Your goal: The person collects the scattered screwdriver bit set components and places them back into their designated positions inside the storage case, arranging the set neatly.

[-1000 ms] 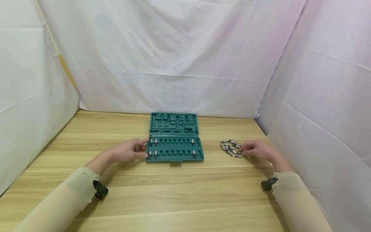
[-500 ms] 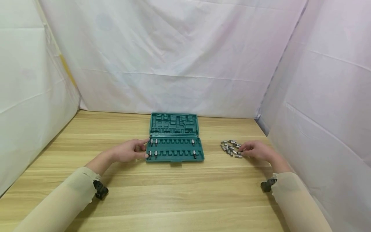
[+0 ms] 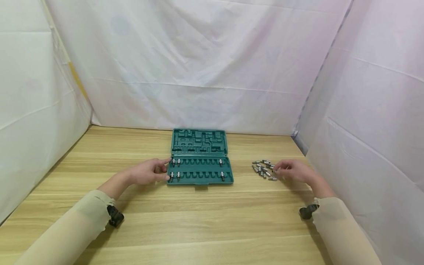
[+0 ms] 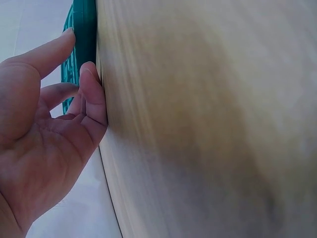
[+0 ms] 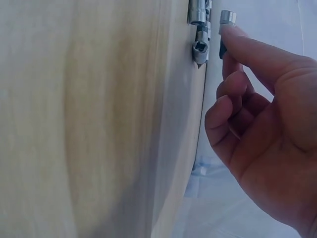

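An open green bit socket case (image 3: 200, 179) lies on the table, with several bit sockets in its left and right end slots. My left hand (image 3: 147, 172) holds the case's left side, thumb at the front corner and index finger near the hinge. In the left wrist view the thumb touches the case edge and the other fingers curl beside it. My right hand (image 3: 293, 171) is at the right of a loose pile of bit sockets (image 3: 263, 170). Between thumb and index finger it pinches one bit socket (image 5: 228, 18), silver with a dark tip, apart from the pile.
The wooden table (image 3: 205, 221) extends in front of the case and to both sides. White sheeting (image 3: 198, 73) hangs behind the table and at left and right. A black wrist camera (image 3: 115, 216) sits at the left sleeve, another wrist camera (image 3: 308, 211) at the right.
My right hand has lifted slightly at the pile's right side, with a bit socket pinched in its fingers. The left hand and the case stay in place.
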Motion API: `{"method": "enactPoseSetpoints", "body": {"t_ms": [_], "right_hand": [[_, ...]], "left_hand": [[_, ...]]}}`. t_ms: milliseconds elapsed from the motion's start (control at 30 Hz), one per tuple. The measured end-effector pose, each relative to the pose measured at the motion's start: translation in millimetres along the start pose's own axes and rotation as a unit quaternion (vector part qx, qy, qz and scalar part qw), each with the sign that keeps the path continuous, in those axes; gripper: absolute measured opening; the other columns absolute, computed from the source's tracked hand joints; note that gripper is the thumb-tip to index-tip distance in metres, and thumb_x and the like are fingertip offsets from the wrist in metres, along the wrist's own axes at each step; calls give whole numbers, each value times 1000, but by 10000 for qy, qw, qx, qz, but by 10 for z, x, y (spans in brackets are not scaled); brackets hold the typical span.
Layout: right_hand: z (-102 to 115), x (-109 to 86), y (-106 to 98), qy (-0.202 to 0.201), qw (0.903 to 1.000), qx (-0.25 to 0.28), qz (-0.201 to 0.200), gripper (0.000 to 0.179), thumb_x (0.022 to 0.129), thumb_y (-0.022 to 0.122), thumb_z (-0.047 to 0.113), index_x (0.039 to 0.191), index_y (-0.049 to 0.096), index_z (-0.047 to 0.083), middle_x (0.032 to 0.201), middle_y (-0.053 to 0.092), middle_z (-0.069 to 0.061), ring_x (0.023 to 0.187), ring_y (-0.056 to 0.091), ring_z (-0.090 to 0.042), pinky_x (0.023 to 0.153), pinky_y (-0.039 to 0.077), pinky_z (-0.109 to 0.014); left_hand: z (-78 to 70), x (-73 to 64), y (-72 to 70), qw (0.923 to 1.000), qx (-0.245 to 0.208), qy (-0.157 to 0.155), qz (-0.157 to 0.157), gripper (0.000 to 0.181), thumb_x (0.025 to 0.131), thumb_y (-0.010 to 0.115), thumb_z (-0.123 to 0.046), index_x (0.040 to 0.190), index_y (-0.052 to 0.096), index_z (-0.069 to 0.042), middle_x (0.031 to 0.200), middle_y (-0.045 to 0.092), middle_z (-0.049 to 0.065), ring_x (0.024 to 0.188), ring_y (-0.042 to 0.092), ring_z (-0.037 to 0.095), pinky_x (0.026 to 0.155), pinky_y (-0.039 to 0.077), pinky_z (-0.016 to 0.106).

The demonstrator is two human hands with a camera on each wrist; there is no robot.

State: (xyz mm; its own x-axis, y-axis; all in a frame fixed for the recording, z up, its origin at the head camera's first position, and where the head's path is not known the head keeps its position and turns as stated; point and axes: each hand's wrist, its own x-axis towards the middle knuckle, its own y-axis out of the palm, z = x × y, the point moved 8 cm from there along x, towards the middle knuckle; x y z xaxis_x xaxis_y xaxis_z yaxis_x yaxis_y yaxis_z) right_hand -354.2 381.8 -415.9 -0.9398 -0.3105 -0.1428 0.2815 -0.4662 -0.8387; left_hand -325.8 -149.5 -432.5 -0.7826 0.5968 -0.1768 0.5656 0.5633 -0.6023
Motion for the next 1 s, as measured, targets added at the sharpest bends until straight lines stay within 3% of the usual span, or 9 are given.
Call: {"method": "enactPoseSetpoints", "body": {"t_ms": [233,533,700,800,1000], "right_hand": [[118,37,-51,-109,9993,165,-312,24,107,74,27,125,79,12,114,76,-10,95,68,-20,78,57,-32],[327,107,-62,-119,9982,321,-486,28,109,71,32,127,77,11,126,78,-10,115,67,-22,100,53,-41],[458,145,-35,-168,9959,812,-374,39,111,69,31,145,68,13,128,74,-16,110,67,-25,89,56,-39],[538,175,-9,-296,9926,1128,-326,45,112,66,32,156,61,19,133,70,-22,109,65,-35,83,56,-42],[674,248,47,-498,9892,1339,-322,43,115,60,36,155,63,21,153,65,-18,134,62,-39,104,55,-48]], "left_hand": [[-15,-2,-2,10000,-78,29,47,85,109,71,-21,172,20,5,136,65,29,91,67,21,76,57,35],[6,10,-1,10000,-35,-16,52,85,109,71,-23,173,22,3,134,66,26,91,67,19,78,58,37],[17,18,4,10000,-11,-27,55,86,108,72,-23,173,22,3,134,66,25,91,68,20,79,59,37],[6,13,-2,10000,23,-9,42,86,108,72,-24,173,22,3,134,66,26,90,68,19,78,58,37],[-19,-1,-10,10000,60,39,27,86,108,72,-24,172,22,4,134,66,26,88,68,19,77,58,35]]}}
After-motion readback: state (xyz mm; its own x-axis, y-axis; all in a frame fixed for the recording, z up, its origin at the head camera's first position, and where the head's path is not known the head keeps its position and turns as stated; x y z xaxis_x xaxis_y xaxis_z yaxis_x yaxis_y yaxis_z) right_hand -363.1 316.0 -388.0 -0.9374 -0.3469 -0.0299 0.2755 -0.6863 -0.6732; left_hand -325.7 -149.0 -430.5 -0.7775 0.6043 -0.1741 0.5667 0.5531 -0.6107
